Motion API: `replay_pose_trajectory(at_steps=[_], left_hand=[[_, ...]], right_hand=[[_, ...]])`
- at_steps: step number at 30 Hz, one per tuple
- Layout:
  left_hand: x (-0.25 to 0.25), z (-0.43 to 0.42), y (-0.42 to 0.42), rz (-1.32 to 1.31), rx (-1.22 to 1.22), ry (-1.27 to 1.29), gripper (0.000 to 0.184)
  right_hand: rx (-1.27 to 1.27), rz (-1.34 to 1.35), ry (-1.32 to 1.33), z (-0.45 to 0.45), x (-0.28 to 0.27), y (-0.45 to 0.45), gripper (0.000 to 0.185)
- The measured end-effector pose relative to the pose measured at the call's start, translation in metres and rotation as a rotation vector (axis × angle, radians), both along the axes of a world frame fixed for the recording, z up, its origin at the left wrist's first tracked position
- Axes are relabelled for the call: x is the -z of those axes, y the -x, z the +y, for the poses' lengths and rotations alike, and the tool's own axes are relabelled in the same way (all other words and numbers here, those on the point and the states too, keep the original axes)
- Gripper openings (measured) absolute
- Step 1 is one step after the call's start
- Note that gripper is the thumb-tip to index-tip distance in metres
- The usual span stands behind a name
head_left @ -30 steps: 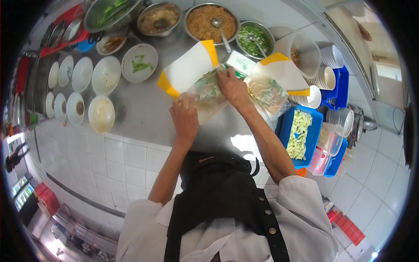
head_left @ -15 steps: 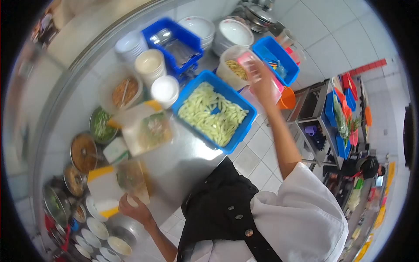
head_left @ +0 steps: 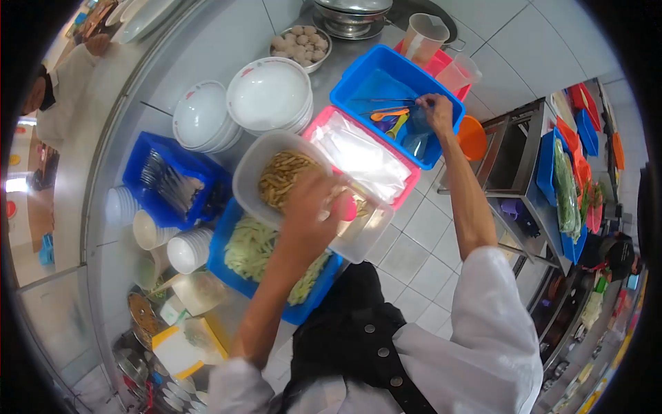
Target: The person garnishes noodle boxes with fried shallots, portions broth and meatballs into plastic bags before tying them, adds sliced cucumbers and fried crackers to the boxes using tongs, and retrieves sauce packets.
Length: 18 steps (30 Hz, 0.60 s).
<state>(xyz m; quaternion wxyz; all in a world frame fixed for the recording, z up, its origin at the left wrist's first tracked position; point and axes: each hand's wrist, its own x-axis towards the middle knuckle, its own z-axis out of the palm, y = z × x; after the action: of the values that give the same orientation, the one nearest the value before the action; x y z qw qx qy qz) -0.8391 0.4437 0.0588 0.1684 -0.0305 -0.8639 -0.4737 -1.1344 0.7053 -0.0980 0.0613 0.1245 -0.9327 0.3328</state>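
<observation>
My right hand (head_left: 436, 114) reaches into a blue tray (head_left: 376, 72), fingers pinched at the end of thin metal sticks (head_left: 386, 110). Beside them lie colourful spoons (head_left: 395, 124). My left hand (head_left: 318, 207), smeared by motion, hovers at a round whitish tub (head_left: 249, 172) of yellowish-brown strips (head_left: 283, 172) and a clear plastic box (head_left: 369, 238). A pink round thing (head_left: 347, 207) shows by its fingers; whether it is held I cannot tell. Beneath this arm, a blue basin (head_left: 296, 316) holds pale green strips (head_left: 249, 247).
A pink tray (head_left: 414, 183) with clear plastic sheets lies between tub and blue tray. White bowls (head_left: 269, 93), a blue cutlery bin (head_left: 134, 162) and a bowl of meatballs (head_left: 300, 47) stand behind. Yellow-edged wrapping paper (head_left: 169, 348) lies at lower left. Shelves (head_left: 514, 165) stand to the right.
My left hand has left the wrapping paper and moved across to the tub. My right hand has moved from beside the tub into the blue tray. The view has shifted along the counter.
</observation>
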Motion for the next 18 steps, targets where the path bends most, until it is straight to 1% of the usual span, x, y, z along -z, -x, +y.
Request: replay_pose_trajectory(at_steps=[1, 2, 3, 5, 6, 8, 9, 10, 12, 13, 15, 17, 18], left_hand=[[0.017, 0.024, 0.048, 0.013, 0.159, 0.048, 0.016], [0.041, 0.049, 0.092, 0.100, 0.246, 0.181, 0.015], [0.075, 0.072, 0.132, -0.016, 0.299, 0.423, 0.020], [0.107, 0.111, 0.186, -0.449, 0.343, 0.737, 0.029], [0.112, 0.124, 0.199, -0.454, 0.350, 0.729, 0.029], [0.119, 0.148, 0.210, -0.933, 0.354, 0.754, 0.036], [0.099, 0.154, 0.208, -0.986, 0.338, 0.717, 0.038], [0.100, 0.164, 0.206, -0.991, 0.357, 0.713, 0.038], [0.103, 0.174, 0.201, -0.934, 0.202, 0.680, 0.034], [0.110, 0.176, 0.200, -0.942, 0.205, 0.678, 0.034], [0.123, 0.171, 0.202, -0.938, 0.257, 0.586, 0.032], [0.114, 0.172, 0.196, -0.874, 0.258, 0.562, 0.031], [0.121, 0.176, 0.194, -0.827, 0.299, 0.514, 0.031]], right_hand=[[-0.014, -0.013, -0.007, 0.007, -0.002, -0.003, 0.020], [0.026, 0.046, 0.067, 0.015, -0.010, -0.013, 0.019], [0.064, 0.105, 0.141, 0.021, -0.021, -0.023, 0.017], [0.083, 0.120, 0.144, 0.029, -0.047, -0.045, 0.016], [0.112, 0.151, 0.150, 0.033, -0.062, -0.053, 0.015], [0.150, 0.136, 0.149, 0.042, -0.091, -0.065, 0.015], [0.187, 0.133, 0.160, 0.047, -0.103, -0.069, 0.014], [0.199, 0.123, 0.148, 0.052, -0.113, -0.071, 0.014], [0.107, 0.242, 0.200, 0.058, -0.131, -0.075, 0.013], [0.099, 0.255, 0.203, 0.060, -0.137, -0.077, 0.010], [0.073, 0.234, 0.213, 0.070, -0.143, -0.085, 0.009], [0.057, 0.231, 0.208, 0.079, -0.151, -0.094, 0.009], [0.044, 0.227, 0.193, 0.083, -0.156, -0.103, 0.009]])
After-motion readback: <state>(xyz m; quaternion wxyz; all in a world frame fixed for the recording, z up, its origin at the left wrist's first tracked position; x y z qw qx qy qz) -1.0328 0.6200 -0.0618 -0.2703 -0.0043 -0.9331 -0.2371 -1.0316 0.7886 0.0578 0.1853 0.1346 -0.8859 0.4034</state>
